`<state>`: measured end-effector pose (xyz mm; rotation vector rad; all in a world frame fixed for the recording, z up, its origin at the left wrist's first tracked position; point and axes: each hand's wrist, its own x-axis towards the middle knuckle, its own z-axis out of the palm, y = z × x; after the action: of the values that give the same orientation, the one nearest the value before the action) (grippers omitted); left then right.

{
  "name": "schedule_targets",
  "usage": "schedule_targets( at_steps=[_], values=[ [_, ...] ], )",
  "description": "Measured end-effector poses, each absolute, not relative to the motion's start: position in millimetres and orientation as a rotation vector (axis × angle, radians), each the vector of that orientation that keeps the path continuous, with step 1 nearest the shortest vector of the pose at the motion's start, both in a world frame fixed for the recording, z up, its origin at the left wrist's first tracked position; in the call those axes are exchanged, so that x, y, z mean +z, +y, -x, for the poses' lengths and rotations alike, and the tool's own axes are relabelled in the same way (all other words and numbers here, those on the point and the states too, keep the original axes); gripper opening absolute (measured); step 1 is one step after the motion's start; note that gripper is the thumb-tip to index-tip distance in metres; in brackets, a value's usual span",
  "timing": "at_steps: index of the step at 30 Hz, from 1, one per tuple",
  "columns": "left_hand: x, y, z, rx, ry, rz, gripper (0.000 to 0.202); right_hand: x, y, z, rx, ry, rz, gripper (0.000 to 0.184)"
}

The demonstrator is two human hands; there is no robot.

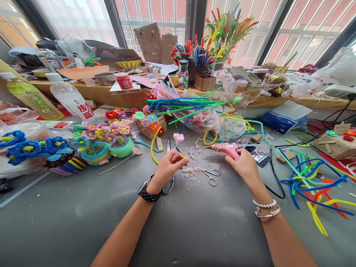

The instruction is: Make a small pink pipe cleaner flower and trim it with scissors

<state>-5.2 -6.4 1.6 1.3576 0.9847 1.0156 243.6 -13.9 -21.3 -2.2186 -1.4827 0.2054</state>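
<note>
My left hand pinches the thin stem of a small pale pink pipe-cleaner flower, its bloom standing above my fingers. A bit of yellow shows at the fingertips. My right hand is closed around the handle of a pink glue gun, whose nozzle points left toward the flower. Between the hands, small silver scissors lie beside a pile of pink and lilac fluff clippings. Another pair of scissors lies partly hidden under my left hand and wrist.
Pots of pipe-cleaner flowers stand at left, near a water bottle. Green and blue pipe cleaners lie over plastic bags at the back. Loose pipe cleaners spread at right, near a phone and a black cable.
</note>
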Motion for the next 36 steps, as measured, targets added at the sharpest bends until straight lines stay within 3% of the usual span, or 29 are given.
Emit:
schedule_targets(
  at_steps=[7,15,36],
  values=[
    [3,-7,4,1.012,0.992,-1.351,0.039,-20,-15,-246,-0.150,-1.347,1.840,0.043],
    [2,-7,4,1.005,0.972,-1.362,0.038,-7,-22,-244,-0.338,-1.205,1.633,0.046],
    [16,19,-34,1.183,0.748,-1.619,0.030,-8,-27,-236,-0.139,-1.198,1.614,0.047]
  ],
)
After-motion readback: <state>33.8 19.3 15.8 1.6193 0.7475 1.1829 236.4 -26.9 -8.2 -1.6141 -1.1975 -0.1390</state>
